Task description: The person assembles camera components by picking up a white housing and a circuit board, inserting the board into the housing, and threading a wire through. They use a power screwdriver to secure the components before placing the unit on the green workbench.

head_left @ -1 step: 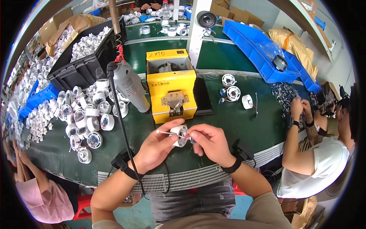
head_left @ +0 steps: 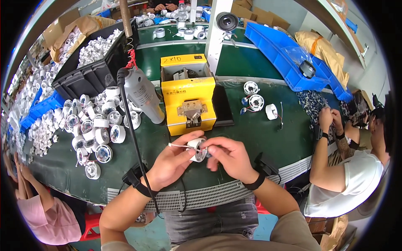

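Observation:
My left hand (head_left: 173, 161) is closed around a white round plastic housing (head_left: 194, 144), thumb at its near side and fingers behind. Thin wires cross the housing, and a white lead end (head_left: 173, 144) sticks out to the left over my fingers. At the housing's open right side, my right hand (head_left: 228, 154) pinches the wires with thumb and forefinger. A small dark part shows in that opening, mostly hidden by the fingers. Just beyond my hands stands a yellow machine (head_left: 188, 94) with a metal fixture (head_left: 193, 109) on its front.
Many white housings (head_left: 100, 136) are heaped at left, beside a hanging grey electric screwdriver (head_left: 144, 94). Several more pieces (head_left: 256, 102) lie right of the machine. A black crate (head_left: 83, 77) and blue bins (head_left: 289, 62) stand farther off. Co-workers sit on both sides; one's hands (head_left: 328, 117) are at right.
My right hand has shifted slightly left, closer to the housing. The white lead end has moved a little to the left. My left hand keeps its hold.

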The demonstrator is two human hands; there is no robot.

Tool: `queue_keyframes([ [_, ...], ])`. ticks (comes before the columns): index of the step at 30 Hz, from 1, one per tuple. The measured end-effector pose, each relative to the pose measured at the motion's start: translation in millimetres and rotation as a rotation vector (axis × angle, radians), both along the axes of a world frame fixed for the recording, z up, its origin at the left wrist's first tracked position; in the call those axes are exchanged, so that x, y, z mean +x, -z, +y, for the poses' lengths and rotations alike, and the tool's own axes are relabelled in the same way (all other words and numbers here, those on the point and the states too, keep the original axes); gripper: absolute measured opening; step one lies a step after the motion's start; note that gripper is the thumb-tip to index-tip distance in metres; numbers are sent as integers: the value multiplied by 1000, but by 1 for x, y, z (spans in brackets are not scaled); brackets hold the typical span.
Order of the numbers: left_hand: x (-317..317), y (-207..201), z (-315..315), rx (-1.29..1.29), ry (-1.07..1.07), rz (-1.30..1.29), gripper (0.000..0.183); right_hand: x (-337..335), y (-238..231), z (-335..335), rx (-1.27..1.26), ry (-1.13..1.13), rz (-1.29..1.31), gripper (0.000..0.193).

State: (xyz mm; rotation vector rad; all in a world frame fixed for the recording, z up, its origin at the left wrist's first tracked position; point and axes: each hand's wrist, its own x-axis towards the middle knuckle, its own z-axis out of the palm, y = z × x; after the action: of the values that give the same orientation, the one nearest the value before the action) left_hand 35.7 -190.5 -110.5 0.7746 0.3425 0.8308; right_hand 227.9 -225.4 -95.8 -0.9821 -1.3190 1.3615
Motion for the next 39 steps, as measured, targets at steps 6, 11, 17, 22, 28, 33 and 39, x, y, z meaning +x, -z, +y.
queue_keyframes([
  [6, 0, -3, -4, 25, 56, -102, 50, -3, 4, 2, 93, 4, 45, 15],
  [11, 4, -1, -6, 28, 71, -110, 51, -6, 11, 0, 186, 166, -118, 12],
  [17, 8, -2, -9, 46, 78, -125, 53, -9, 11, -1, 514, 342, -359, 20],
  [22, 11, -4, -16, 29, 45, -140, 54, -20, 18, 7, 569, 437, -302, 40],
  [28, 13, 2, -7, 146, -65, 319, 52, -12, 9, 16, 339, 213, -298, 17],
  [33, -5, 3, 2, 1, -94, 360, 42, -38, -21, 45, 633, 405, -472, 24],
  [39, -1, 0, 6, -34, -168, 342, 36, -105, -31, 86, 679, 272, -462, 67],
])
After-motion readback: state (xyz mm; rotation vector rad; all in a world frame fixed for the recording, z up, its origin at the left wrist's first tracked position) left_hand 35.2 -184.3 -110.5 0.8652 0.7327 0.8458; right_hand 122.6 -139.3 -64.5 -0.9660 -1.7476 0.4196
